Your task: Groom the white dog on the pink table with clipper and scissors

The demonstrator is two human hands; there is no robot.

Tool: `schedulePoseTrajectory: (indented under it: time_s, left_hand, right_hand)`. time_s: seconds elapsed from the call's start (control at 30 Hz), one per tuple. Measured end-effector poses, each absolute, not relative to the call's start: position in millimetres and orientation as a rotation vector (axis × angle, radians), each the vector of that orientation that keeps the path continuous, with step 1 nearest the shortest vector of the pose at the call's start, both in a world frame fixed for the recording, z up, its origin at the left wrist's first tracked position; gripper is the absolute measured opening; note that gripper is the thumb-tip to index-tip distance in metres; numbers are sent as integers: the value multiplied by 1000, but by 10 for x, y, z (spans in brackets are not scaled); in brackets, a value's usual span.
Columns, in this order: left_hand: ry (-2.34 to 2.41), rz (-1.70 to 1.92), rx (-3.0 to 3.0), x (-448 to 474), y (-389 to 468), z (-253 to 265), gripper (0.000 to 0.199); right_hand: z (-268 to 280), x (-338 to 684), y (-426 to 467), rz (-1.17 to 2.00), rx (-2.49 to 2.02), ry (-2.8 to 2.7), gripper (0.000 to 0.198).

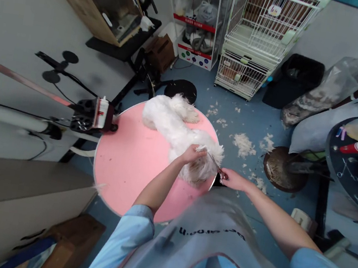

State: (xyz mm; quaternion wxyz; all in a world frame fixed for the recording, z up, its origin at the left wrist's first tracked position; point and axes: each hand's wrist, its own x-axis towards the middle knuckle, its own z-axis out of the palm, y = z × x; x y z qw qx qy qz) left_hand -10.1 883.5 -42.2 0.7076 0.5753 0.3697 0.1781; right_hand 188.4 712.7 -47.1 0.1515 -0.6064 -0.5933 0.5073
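Note:
A white fluffy dog (178, 136) lies across the round pink table (127, 162), its shaggier head end close to my body. My left hand (193, 153) is on the head end, its fingers closed on a tuft of the dog's fur. My right hand (231, 179) is wrapped round the handles of a pair of scissors (214, 162) just off the table's edge. The blades point up and left, against the fur by my left fingertips. Whether the blades are parted is too small to tell.
Clumps of cut fur (244, 145) lie on the blue floor. White cages (253, 41) and a black bin (296, 80) stand beyond. At the right is a round black table (344, 164) with tools. A bottle (101, 112) sits in a holder at the left.

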Motion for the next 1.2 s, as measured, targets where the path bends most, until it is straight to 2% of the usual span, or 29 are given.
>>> schedulePoseTrajectory:
  time_s: [0.2,0.47,0.7,1.2]
  left_hand:
    - [818,388,1238,-114,8831,-410,46]
    - [816,408,1252,-104,8825,-406,44]
    - [792,403,1264,-116,8826,-414,45]
    - [765,391,1269,-119,8835,-324,47]
  right_hand:
    - [-501,1930,7106,1459,-1779,-1689,7]
    - [-450,1933,7117,1500,-1731,-1655,15]
    - [-462,1940,7135,1481,-1761,-1663,8]
    - [-469,1948,7131,1492,-1763,-1686,9]
